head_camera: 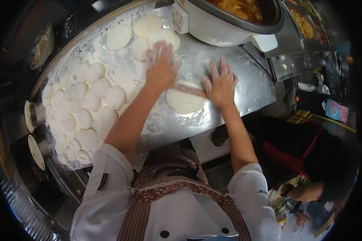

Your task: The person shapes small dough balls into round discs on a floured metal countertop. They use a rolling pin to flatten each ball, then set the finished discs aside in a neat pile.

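Observation:
A short wooden rolling pin, blurred, lies across a flat dough round on the floured steel worktop. Its two ends disappear under my hands. My left hand is palm down over the left end, fingers spread, their tips over the lower edge of a rolled dough round. Over the right end is my right hand, also palm down with straight, spread fingers. Further rolled rounds lie beyond my left hand, some overlapping. Many floured dough balls crowd the worktop's left side.
A large white electric cooker holding reddish food stands at the back, its black cord trailing right. Food trays stand at upper right. At far left are a bowl and round-topped containers. A person in dark clothing is at right.

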The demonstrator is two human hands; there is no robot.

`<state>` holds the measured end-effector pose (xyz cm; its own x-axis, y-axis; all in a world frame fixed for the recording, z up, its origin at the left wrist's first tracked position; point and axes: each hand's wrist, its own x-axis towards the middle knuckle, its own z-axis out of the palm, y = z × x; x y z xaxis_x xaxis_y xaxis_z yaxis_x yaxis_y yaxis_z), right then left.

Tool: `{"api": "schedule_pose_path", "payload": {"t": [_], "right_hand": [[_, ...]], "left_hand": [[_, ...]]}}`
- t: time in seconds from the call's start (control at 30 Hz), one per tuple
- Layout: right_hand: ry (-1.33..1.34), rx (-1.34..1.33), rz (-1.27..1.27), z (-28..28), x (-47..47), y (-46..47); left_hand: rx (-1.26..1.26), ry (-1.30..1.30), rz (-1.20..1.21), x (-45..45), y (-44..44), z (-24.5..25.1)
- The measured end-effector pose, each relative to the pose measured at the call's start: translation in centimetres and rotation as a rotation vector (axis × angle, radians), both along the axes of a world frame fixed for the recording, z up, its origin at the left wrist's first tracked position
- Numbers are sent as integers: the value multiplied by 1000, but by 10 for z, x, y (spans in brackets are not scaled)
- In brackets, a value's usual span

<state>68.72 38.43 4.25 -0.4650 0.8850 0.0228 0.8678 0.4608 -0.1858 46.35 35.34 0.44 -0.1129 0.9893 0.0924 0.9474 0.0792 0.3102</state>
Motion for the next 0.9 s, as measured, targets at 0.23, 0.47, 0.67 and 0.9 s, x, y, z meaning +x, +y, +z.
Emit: {"api": "schedule_pose_path", "payload": {"t": [0.23,0.47,0.67,0.9], "right_hand": [[-113,-316,26,15,2,-65],[32,169,-116,-18,-2,27],[-185,-434,40,-21,42,-140],[282,-121,90,-39,105,-128]], "left_hand": [[-451,-38,-111,11,-85,40],[132,77,-11,-3,16,-13],[-538,-100,-74,8,-160,17],[-66,-1360,308,39,-123,-17]]}}
